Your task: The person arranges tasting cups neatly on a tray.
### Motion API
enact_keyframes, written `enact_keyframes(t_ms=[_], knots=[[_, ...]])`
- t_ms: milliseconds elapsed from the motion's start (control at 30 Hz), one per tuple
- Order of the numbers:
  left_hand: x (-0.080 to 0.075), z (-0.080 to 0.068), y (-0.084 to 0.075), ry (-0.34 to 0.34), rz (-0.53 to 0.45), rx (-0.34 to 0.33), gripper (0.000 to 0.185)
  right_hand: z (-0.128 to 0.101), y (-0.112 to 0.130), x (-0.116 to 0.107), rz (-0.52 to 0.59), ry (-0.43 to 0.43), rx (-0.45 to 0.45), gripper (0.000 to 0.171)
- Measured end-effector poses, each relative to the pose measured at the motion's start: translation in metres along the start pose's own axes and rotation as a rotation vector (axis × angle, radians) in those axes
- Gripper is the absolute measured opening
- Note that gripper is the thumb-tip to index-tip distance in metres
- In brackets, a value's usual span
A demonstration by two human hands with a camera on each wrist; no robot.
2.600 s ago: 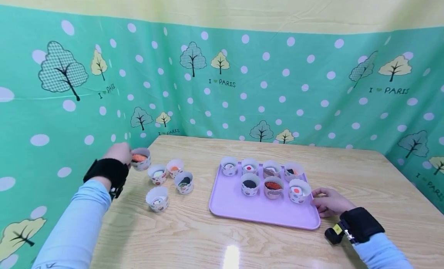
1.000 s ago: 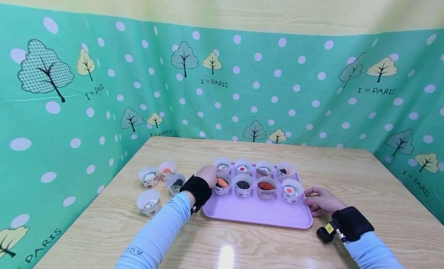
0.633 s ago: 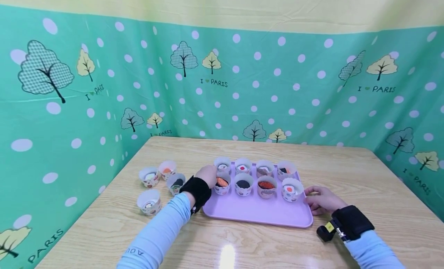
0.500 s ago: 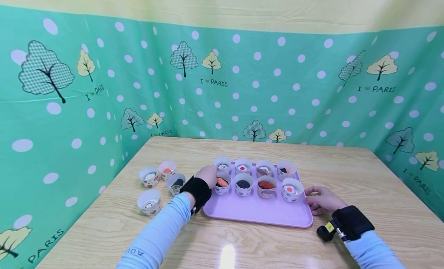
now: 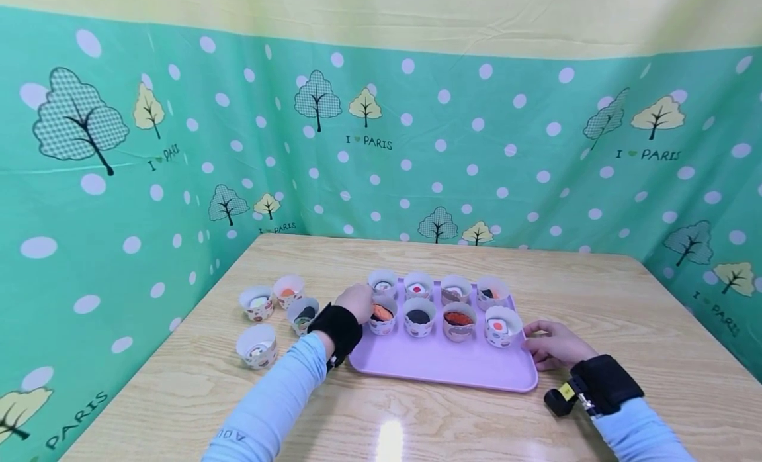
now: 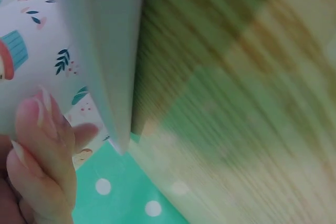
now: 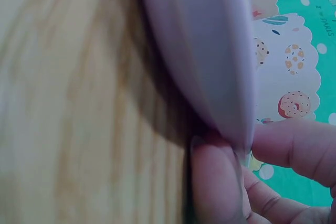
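In the head view my left hand is at the left edge of the lilac tray, holding a paper baking cup with an orange-topped sushi piece inside. Seen from the left wrist, its curled fingers lie against the printed cup wall; the grip on the rim is partly hidden. At the tray's right edge, my right hand grips the rim, thumb below and a finger above in the right wrist view. Beside that finger stands a cup with a white-and-red piece. Several more filled cups stand in two rows on the tray.
Left of the tray, several filled paper cups stand on the wooden table. A green dotted curtain hangs behind and to the left. Bands with small cameras sit on both wrists.
My left hand has carried the orange-topped cup from the table's far left to the front row's left end on the tray. Over the last second both hands have stayed still.
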State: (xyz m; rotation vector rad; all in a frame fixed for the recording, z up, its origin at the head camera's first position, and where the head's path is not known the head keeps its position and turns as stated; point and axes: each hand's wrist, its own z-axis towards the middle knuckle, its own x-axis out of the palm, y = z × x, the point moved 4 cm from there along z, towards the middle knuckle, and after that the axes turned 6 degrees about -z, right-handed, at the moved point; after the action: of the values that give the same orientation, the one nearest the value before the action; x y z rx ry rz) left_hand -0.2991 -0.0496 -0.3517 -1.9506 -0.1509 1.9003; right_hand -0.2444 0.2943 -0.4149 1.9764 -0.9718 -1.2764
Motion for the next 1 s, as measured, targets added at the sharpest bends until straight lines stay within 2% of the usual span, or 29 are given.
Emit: enact_keyframes(t_ms=[100,200,433,567,767,867,1000], knots=[[-0.006,-0.001,0.000,-0.029,0.041,0.012,0.017,0.000,0.001,0.001,0.005,0.003,-0.007,0.047],[-0.016,-0.004,-0.001,-0.076,0.027,0.033,0.022,0.000,0.002,0.001,0.008,0.012,-0.018,0.046],[-0.033,-0.020,0.009,-0.160,-0.156,0.080,0.028,0.000,0.003,0.003,-0.002,0.009,-0.013,0.046],[-0.045,-0.042,0.019,-0.198,-0.215,0.135,0.040,0.001,0.002,0.004,-0.013,0.008,-0.010,0.046],[-0.059,-0.087,0.036,-0.252,-0.239,0.199,0.048,0.001,0.000,0.001,-0.026,0.008,-0.007,0.047],[-0.063,-0.106,0.049,-0.282,-0.188,0.199,0.052,0.001,-0.001,-0.001,-0.023,0.007,-0.008,0.049],[-0.064,-0.122,0.073,-0.330,-0.099,0.179,0.054,-0.001,-0.002,-0.002,-0.031,0.010,-0.011,0.048]])
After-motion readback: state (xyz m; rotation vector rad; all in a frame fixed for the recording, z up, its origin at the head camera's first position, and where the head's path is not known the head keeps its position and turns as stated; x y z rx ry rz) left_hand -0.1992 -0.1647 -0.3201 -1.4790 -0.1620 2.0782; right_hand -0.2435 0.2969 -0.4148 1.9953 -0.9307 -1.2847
